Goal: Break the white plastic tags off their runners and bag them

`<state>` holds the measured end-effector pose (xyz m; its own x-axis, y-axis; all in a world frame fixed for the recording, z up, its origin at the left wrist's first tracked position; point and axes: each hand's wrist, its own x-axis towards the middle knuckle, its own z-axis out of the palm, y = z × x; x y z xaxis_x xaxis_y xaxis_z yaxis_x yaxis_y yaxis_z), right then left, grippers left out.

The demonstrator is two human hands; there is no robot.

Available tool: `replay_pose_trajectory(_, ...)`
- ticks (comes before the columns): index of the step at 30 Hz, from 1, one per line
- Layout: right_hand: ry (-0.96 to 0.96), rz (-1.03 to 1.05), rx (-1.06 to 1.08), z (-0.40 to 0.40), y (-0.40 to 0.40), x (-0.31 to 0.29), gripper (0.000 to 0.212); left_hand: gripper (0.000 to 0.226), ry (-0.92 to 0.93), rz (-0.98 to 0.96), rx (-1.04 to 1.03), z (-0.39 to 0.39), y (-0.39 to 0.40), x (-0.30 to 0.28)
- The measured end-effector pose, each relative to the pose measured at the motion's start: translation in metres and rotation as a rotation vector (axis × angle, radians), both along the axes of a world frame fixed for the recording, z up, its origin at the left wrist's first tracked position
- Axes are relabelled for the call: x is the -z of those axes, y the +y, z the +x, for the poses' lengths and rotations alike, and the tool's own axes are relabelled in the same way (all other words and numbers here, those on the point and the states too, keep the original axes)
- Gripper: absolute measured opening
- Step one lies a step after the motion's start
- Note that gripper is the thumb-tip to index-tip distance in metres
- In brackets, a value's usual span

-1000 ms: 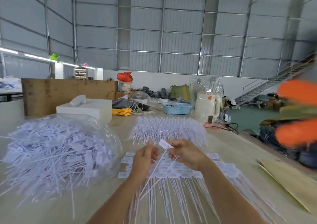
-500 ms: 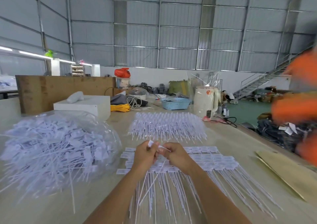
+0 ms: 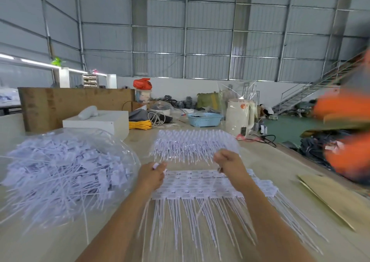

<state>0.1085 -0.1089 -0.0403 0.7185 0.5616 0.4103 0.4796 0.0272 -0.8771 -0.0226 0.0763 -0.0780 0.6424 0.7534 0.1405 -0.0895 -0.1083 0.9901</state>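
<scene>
A flat sheet of white plastic tags (image 3: 200,187) still joined in rows lies on the table in front of me, tails pointing toward me. My left hand (image 3: 151,176) is shut on a white tag (image 3: 159,165) pinched at its fingertips. My right hand (image 3: 230,164) is a closed fist, apart from the left, above the sheet's far right corner. A small thin piece (image 3: 219,169) shows under its fingers, too blurred to name. A clear bag (image 3: 66,173) heaped with loose tags sits to the left. A second stack of joined tags (image 3: 192,144) lies farther back.
Brown cardboard (image 3: 332,199) lies at the right table edge. A blurred person in orange (image 3: 346,141) is close on the right. Behind stand a white box (image 3: 96,122), yellow cable (image 3: 140,124), blue basket (image 3: 205,119), white kettle (image 3: 239,115) and a brown board (image 3: 76,105).
My hands, together on one tag a moment ago, have pulled apart: left hand to the left with the tag, right hand up and to the right. The view has tilted slightly.
</scene>
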Motion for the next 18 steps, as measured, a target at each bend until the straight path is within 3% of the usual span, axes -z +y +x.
replay_pose_trajectory(2,0.148,0.106,-0.132,-0.012,0.006,-0.014,0.035,0.026,-0.087,-0.027,0.063,0.006,-0.01,-0.001)
replay_pose_trajectory(6,0.098,-0.051,-0.339,-0.045,0.028,-0.006,0.033,0.035,-0.126,-0.024,0.175,0.019,-0.037,-0.008)
replay_pose_trajectory(12,-0.039,-0.006,-0.184,-0.047,0.039,0.008,0.016,0.054,-0.112,-0.053,0.367,0.014,-0.043,-0.005)
replay_pose_trajectory(14,-0.017,0.045,-0.172,-0.045,0.038,0.009,0.014,0.044,-0.107,-0.059,0.408,0.012,-0.045,-0.007)
replay_pose_trajectory(18,-0.003,0.092,-0.169,-0.044,0.036,0.011,0.013,0.003,-0.123,-0.01,0.488,0.011,-0.047,-0.006)
